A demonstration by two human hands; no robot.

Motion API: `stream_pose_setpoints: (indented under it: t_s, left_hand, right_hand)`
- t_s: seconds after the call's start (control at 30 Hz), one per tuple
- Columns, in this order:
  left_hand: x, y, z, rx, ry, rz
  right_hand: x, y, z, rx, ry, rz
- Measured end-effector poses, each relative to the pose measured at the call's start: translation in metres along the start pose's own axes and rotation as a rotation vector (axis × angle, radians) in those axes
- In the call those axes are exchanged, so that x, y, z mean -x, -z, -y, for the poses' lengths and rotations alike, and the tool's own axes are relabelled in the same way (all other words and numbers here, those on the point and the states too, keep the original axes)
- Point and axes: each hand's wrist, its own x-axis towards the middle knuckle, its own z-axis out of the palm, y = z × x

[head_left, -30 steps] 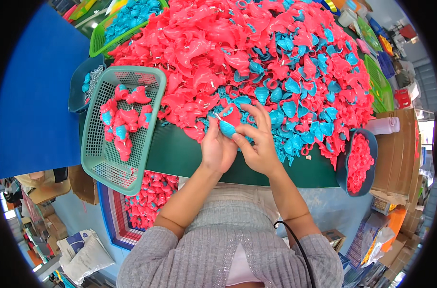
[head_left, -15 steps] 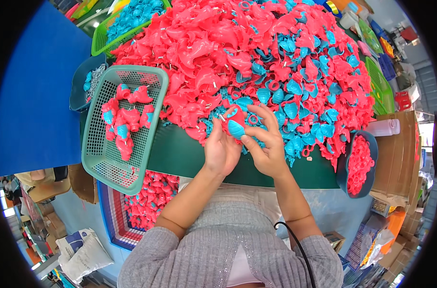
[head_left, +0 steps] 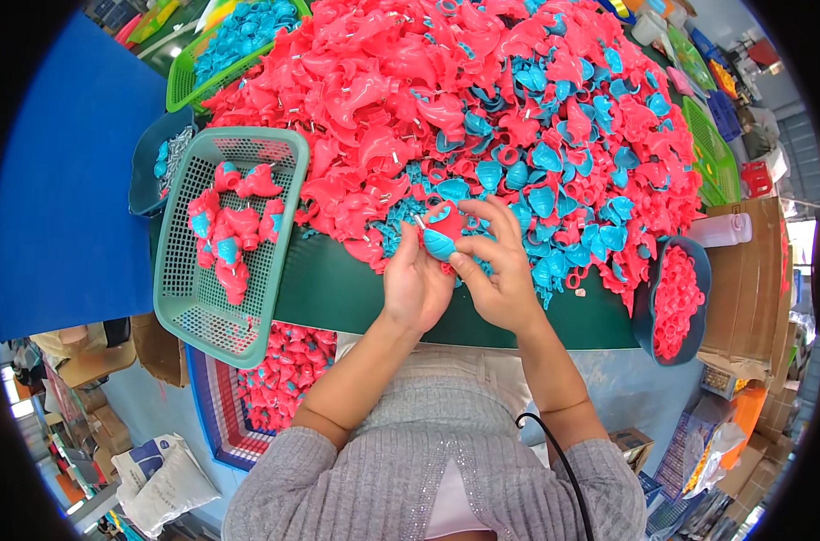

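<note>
In front of my body, over the near edge of the heap, both hands hold one small pink plastic toy part (head_left: 445, 224) with a blue ribbed shell piece (head_left: 439, 244) on its lower side. My left hand (head_left: 416, 287) supports it from the left with fingers curled, and a small metal pin sticks out near that thumb. On the other side, my right hand (head_left: 500, 270) pinches the blue shell between thumb and fingers. Behind them spreads a large heap of pink toy parts (head_left: 365, 99) mixed with blue shell pieces (head_left: 542, 203).
At left, a green mesh basket (head_left: 186, 298) holds several pink-and-blue assembled parts. A dark bin (head_left: 141, 176) of screws stands behind it; a lime basket (head_left: 183, 81) holds blue pieces. At right, a dark tub (head_left: 645, 311) holds pink rings. A crate (head_left: 213, 419) sits lower left.
Both hands keep their grip on the pink toy part, which has hardly moved. The whole view has shifted slightly.
</note>
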Motion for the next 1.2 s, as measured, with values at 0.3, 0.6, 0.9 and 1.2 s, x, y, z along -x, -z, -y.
stream_pose_setpoints:
  t_s: [0.3, 0.6, 0.9, 1.2]
  left_hand:
    - [0.001, -0.004, 0.006, 0.002, 0.003, 0.014]
    - [-0.001, 0.002, 0.006, 0.023, 0.037, -0.028]
    - [0.001, -0.008, 0.002, -0.015, 0.038, 0.033]
    - [0.000, -0.006, 0.004, 0.020, 0.116, 0.002]
  right_hand:
    - [-0.005, 0.010, 0.005, 0.068, 0.018, 0.088]
    - [-0.007, 0.012, -0.002, 0.048, 0.003, 0.144]
    - [-0.004, 0.013, 0.013, 0.238, 0.089, 0.086]
    - [-0.002, 0.011, 0.018, 0.294, 0.093, 0.068]
